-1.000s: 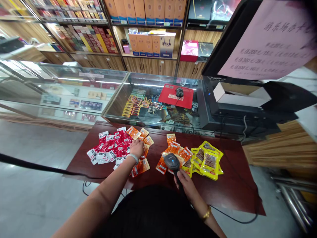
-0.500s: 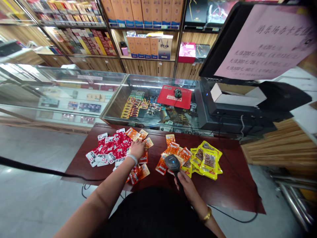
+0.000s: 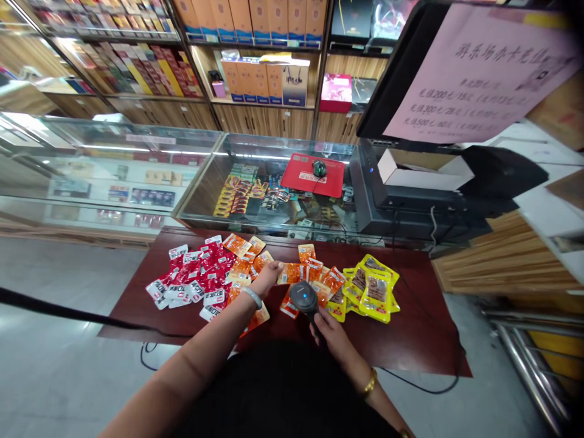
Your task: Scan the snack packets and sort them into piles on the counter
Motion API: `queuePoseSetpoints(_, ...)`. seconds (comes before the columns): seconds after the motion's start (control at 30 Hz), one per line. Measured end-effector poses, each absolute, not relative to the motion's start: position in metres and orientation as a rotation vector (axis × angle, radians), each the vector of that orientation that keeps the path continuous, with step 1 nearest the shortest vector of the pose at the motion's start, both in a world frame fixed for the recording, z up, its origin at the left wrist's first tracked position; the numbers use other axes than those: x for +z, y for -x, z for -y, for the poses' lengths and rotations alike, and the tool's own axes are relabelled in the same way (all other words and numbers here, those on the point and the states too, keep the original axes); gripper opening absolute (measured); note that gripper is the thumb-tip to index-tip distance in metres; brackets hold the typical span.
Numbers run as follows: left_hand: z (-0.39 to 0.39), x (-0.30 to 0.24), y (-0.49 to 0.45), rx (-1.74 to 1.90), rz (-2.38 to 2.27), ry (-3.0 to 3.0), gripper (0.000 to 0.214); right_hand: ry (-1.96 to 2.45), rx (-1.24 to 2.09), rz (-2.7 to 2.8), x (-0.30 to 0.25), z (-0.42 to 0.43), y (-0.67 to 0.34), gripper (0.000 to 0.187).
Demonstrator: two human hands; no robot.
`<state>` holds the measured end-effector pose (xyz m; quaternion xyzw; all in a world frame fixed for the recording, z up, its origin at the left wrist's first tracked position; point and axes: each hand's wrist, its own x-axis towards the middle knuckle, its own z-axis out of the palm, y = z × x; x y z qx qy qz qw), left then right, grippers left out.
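My left hand (image 3: 268,277) pinches the pale end of an orange snack packet (image 3: 292,273) over the middle of the dark red table (image 3: 410,347). In my right hand (image 3: 329,328) is a black barcode scanner (image 3: 303,298), its head just below that packet and a small blue light on top. Other orange packets (image 3: 333,280) lie around the scanner, and more orange packets (image 3: 237,244) spread to the left of my left hand. Red and white packets (image 3: 189,267) form a pile at the left. Yellow packets (image 3: 378,295) with brown contents are heaped at the right.
Behind the table stands a glass display counter (image 3: 196,213), with a red mouse pad (image 3: 292,176) and a black mouse (image 3: 319,168) on top. A monitor with a pink notice (image 3: 474,79) rises at the right. A black cable (image 3: 91,322) crosses at the left.
My left hand has moved right from the left orange pile, now holding an orange packet near the scanner. The scanner stays in my right hand; the view has shifted slightly.
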<state>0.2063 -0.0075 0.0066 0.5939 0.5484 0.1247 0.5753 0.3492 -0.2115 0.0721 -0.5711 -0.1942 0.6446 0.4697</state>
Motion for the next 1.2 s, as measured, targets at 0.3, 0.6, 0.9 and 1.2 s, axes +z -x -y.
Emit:
queuePoseSetpoints(0.3,0.023,0.014,-0.235,0.328,-1.065,-1.073,0.041,1.423,1.578,0.425,0.069,0.217,-0.350,0.060)
queuePoseSetpoints(0.6,0.034,0.023,-0.194,0.042,-1.273,-1.723,0.038,1.423,1.565,0.371,0.070,0.218,-0.351,0.058)
queuePoseSetpoints(0.9,0.083,0.016,-0.100,-0.416,-1.362,-2.453,0.040,1.423,1.581,0.422,0.066,0.217,-0.350,0.055)
queuePoseSetpoints(1.2,0.045,0.006,-0.132,-0.085,-1.506,-1.955,0.015,1.408,1.604,0.462,0.059,0.216,-0.349,0.056)
